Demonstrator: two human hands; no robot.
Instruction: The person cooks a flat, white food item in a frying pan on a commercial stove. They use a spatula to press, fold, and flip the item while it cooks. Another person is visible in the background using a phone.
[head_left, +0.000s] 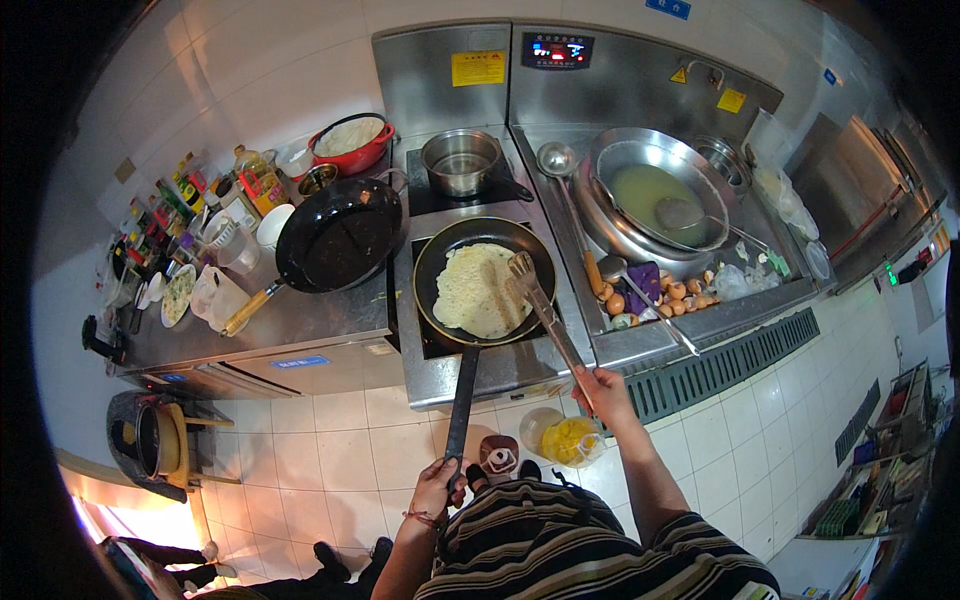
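My left hand (442, 481) is closed around the end of the long black handle of a frying pan (427, 262), which sits on the cooktop (450, 382). A pale yellow pancake (476, 289) with an uneven edge lies flat inside it, covering much of the base. In my right hand (606, 397) is a long wooden utensil (556, 330) with a pronged head. Its head is over the pancake's right edge; whether it touches cannot be made out. Behind the pan, a steel saucepan (460, 161) stands on the rear plate.
Left on the counter are a black wok (341, 236), a red pot (352, 142), several bottles and a plate of food (178, 295). A large wok of liquid (652, 195), a ladle (557, 161) and eggshells (675, 292) occupy the right. Oil jugs (571, 441) stand near my feet; other people's legs (349, 570) show lower left.
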